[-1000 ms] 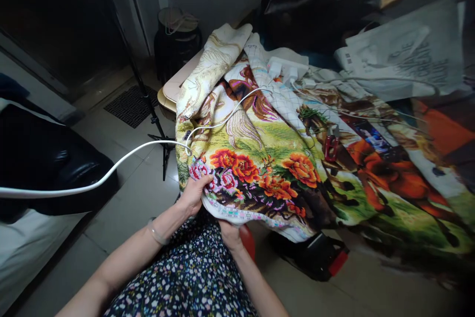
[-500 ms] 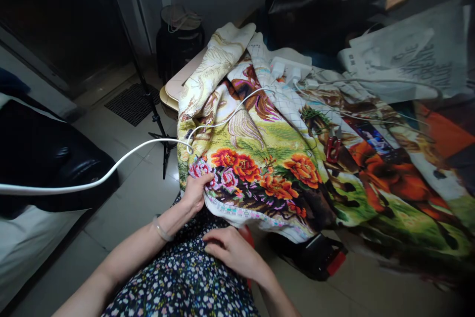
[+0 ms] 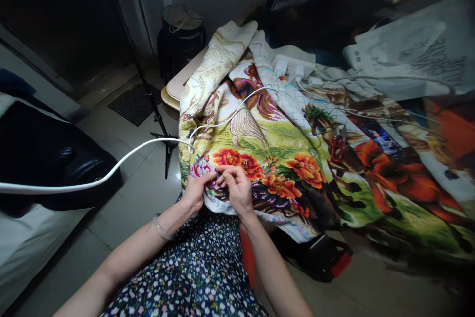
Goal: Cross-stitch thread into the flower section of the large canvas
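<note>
A large cross-stitch cloth (image 3: 252, 134) with orange and pink flowers drapes over the table and down to my lap. My left hand (image 3: 195, 191) grips its near left edge, thumb on top beside the pink flowers and fingers hidden underneath. Close to that thumb, my right hand (image 3: 237, 188) is over the flowers with thumb and forefinger pinched together. Whatever is between those fingertips, if anything, is too small to make out. A white cable (image 3: 148, 143) runs across the cloth just beyond my hands.
Red-handled snips (image 3: 338, 148) and a lit phone (image 3: 380, 138) lie on the cloth at right. Behind them are a white power strip (image 3: 295, 66) and a printed bag (image 3: 411, 55). A tripod (image 3: 158, 114) stands left of the table (image 3: 174, 84); a black seat (image 3: 55, 154) is farther left.
My right hand has risen from my lap to the cloth beside my left thumb, its fingers now pinched. My left hand keeps its grip on the edge.
</note>
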`<state>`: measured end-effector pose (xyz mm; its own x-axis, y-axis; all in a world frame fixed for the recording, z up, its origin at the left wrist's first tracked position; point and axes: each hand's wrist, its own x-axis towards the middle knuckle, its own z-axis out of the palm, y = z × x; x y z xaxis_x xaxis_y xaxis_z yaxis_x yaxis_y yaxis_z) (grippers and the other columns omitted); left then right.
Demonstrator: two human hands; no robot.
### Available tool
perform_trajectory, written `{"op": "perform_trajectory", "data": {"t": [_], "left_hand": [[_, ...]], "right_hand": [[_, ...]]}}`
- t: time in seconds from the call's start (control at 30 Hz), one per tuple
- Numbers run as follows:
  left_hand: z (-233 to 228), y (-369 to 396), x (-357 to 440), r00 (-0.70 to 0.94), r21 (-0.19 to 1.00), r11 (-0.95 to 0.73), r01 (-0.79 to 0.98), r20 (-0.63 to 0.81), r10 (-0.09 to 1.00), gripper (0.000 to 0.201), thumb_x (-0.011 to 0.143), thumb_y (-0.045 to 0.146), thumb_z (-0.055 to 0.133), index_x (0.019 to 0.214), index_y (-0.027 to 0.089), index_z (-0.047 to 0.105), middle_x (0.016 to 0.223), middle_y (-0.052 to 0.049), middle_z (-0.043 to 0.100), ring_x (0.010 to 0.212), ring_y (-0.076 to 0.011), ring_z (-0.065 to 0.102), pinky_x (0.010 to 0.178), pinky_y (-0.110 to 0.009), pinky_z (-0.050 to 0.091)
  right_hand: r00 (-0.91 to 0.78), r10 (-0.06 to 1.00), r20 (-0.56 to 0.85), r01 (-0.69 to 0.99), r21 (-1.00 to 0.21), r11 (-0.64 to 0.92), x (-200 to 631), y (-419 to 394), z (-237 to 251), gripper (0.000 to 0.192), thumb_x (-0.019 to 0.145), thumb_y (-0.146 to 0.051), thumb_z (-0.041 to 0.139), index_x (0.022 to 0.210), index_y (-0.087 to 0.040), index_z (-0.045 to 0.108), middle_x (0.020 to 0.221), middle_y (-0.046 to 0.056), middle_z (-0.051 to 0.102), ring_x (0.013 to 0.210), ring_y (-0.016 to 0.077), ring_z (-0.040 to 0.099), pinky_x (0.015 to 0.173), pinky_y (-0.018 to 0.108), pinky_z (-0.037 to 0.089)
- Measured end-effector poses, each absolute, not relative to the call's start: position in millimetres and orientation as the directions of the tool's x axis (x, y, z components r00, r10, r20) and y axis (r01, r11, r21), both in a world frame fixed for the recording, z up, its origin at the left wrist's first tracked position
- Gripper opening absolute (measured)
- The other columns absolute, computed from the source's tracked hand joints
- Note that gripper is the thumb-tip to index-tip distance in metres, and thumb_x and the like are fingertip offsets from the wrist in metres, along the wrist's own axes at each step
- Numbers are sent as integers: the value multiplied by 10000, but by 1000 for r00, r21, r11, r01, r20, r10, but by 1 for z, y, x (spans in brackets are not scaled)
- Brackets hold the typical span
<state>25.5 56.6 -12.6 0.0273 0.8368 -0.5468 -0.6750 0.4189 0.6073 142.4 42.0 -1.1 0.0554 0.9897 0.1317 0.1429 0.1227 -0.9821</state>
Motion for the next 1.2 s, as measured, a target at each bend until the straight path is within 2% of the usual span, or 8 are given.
{"op": "perform_trajectory", "data": {"t": [0.07,0.13,0.3,0.43,0.53,0.77,1.0,1.2], "left_hand": [[-13,58,26,30,601,425,-677,-555,832,406,491,175,852,865,123,703,836,-73,749,772,-218,690,833,-365,537],[-15,59,26,39,588,426,-688,-556,830,475,488,173,858,934,138,701,896,-85,752,859,-250,695,888,-399,523],[-17,61,24,61,576,430,-695,-549,834,543,497,180,864,1009,135,689,913,-97,752,916,-277,692,939,-427,500],[-18,60,21,96,578,435,-690,-523,847,509,531,183,855,1008,130,686,952,-97,749,889,-256,697,936,-415,506],[-17,59,20,98,574,431,-696,-518,850,512,534,174,853,1014,124,682,948,-91,749,891,-257,697,941,-422,503],[-6,61,16,182,495,523,-694,-583,792,593,519,140,849,1080,128,658,1043,-117,729,986,-282,676,975,-438,483],[-3,61,5,141,530,592,-608,-662,737,565,500,129,851,1033,122,663,958,-92,749,905,-259,696,962,-438,496],[-9,57,10,128,527,595,-607,-673,728,503,511,141,850,979,128,663,869,-79,752,848,-246,701,910,-418,521]], "right_hand": [[-21,1000,11,-158,-987,7,153,31,9,235,914,-433,513,829,-216,480,641,-20,576,463,108,502,473,239,435],[-152,988,-37,-319,-944,-84,166,17,19,317,859,-496,584,768,-229,440,481,-79,439,357,86,372,387,209,330],[-403,911,-89,-301,-927,-224,183,-6,33,409,765,-560,664,670,-214,470,443,-85,349,344,58,260,369,209,230],[-185,965,-184,14,-983,-185,171,11,31,270,859,-439,594,791,-180,555,520,-64,410,413,62,341,395,192,255],[-5,981,-195,92,-977,-194,161,29,23,222,869,-393,563,899,-173,567,547,-57,478,425,62,383,401,180,286],[25,965,-262,-79,-963,-259,157,61,31,258,806,-411,618,891,-179,547,518,-68,516,392,62,411,377,172,326],[151,973,-174,-410,-907,-99,168,89,46,264,736,-371,708,821,-189,535,465,-113,362,375,33,263,336,144,206],[178,967,-181,-457,-886,-81,181,74,27,255,760,-361,700,845,-202,519,467,-113,378,368,40,277,335,147,241]]}}
